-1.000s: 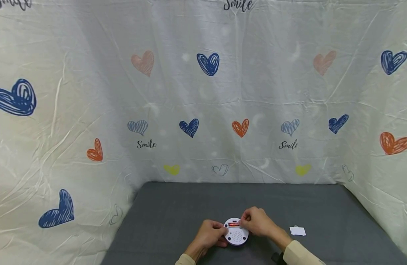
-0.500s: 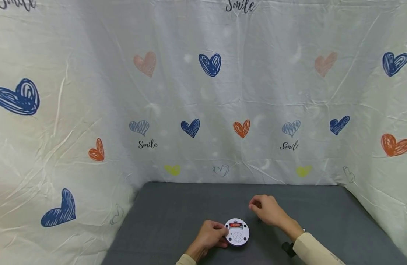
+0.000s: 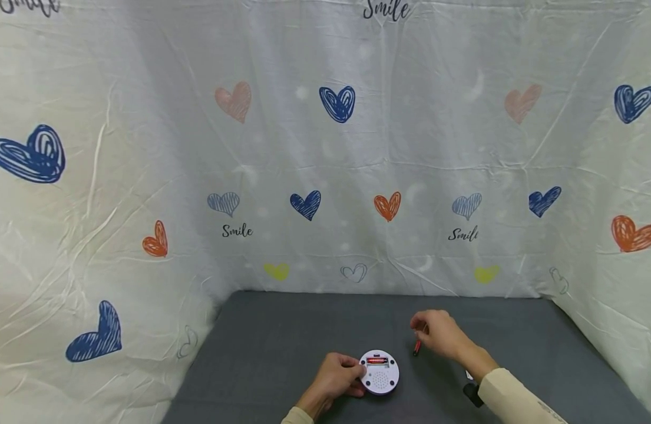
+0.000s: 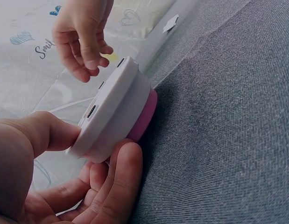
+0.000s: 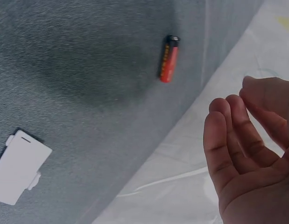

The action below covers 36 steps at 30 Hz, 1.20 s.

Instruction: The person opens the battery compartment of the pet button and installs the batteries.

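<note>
My left hand (image 3: 336, 377) grips the left edge of a round white device (image 3: 379, 381), thumb on its upper face and fingers beneath. The left wrist view shows its pink base (image 4: 145, 116) touching the cloth, the device tilted in that view. A red battery (image 3: 377, 361) lies in the open compartment on its upper face. Just past the device, my right hand (image 3: 436, 333) hovers with loosely bent fingers and nothing between them. Below it a second battery, red with a black end (image 5: 168, 60), lies on the cloth, apart from the fingers.
A white battery cover (image 5: 20, 168) with small tabs lies on the grey cloth-covered table (image 3: 283, 330), mostly hidden by the right forearm in the head view. A pale curtain with printed hearts (image 3: 304, 147) hangs behind the table and at both sides.
My right hand has left the device's compartment and moved up and to the right. The loose battery has come into sight below it. My left hand keeps its hold on the device.
</note>
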Each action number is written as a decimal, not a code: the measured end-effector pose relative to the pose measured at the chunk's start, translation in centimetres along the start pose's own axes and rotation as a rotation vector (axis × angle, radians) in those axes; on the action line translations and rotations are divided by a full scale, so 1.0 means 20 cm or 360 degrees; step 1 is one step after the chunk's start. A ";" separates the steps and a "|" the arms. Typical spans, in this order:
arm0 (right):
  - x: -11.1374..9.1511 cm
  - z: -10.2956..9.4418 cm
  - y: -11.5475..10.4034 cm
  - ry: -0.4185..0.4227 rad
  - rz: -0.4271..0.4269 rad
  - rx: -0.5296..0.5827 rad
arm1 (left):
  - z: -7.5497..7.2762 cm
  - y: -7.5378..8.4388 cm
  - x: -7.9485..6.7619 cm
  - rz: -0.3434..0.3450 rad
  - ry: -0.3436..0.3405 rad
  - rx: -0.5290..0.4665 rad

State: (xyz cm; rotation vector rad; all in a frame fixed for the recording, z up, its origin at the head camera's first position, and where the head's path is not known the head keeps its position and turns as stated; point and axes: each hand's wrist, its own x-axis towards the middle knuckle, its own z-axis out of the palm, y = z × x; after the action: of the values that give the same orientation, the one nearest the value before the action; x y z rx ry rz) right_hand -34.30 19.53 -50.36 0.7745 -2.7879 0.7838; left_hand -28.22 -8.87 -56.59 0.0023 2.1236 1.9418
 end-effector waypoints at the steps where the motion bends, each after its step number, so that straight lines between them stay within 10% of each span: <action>1: 0.00 0.01 0.01 -0.0008 -0.0016 -0.0018 | 0.00 0.00 0.00 -0.0001 0.0000 0.0000; 21: -0.02 0.18 0.13 -0.0168 -0.0346 -0.0421 | 0.00 0.00 0.00 -0.0014 -0.0023 -0.0031; 36: -0.01 0.15 0.08 -0.0147 -0.0164 -0.0410 | -0.01 -0.01 0.01 0.0017 -0.0031 -0.0036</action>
State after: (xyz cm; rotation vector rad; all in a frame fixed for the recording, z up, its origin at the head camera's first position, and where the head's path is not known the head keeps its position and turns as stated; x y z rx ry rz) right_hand -34.95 19.31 -53.68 0.9164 -2.8238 0.3703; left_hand -28.44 -9.01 -56.91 0.0283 2.0931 1.9636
